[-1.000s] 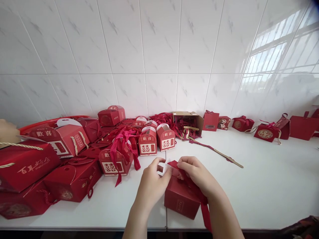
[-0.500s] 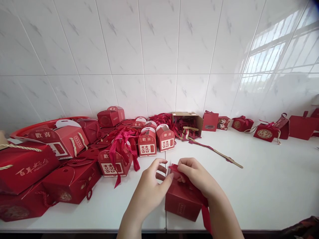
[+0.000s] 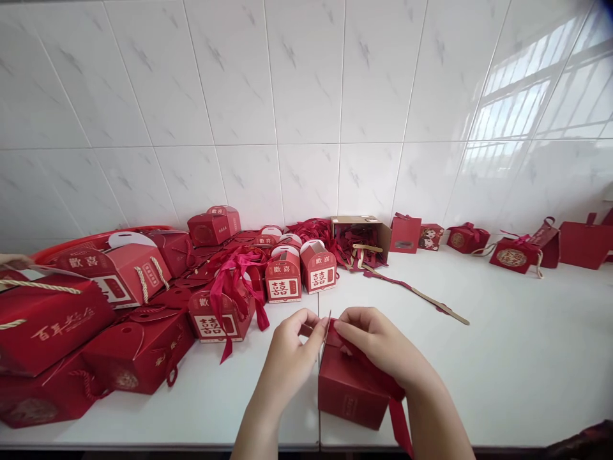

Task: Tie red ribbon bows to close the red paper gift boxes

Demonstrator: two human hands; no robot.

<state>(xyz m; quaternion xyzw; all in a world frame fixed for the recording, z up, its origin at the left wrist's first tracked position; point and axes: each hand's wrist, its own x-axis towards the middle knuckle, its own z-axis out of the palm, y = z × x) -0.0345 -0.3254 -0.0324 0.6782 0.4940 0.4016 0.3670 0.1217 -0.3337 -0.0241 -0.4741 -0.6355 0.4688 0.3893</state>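
A small dark red gift box (image 3: 349, 390) stands on the white counter (image 3: 502, 358) right in front of me. My left hand (image 3: 287, 361) pinches the box's upright top flap from the left side. My right hand (image 3: 383, 348) presses on the top of the box from the right, its fingers meeting the left hand's at the flap. A dark red ribbon (image 3: 400, 418) runs from under my right hand down past my wrist toward the counter's front edge.
Many red gift boxes (image 3: 138, 351) and loose ribbons are piled at the left, with small printed boxes (image 3: 283, 278) behind my hands. An open cardboard box (image 3: 361, 236) of ribbons sits by the tiled wall. More red boxes (image 3: 514, 254) line the far right.
Both hands have drawn closer together on the top flap, which now stands edge-on. The box has barely moved.
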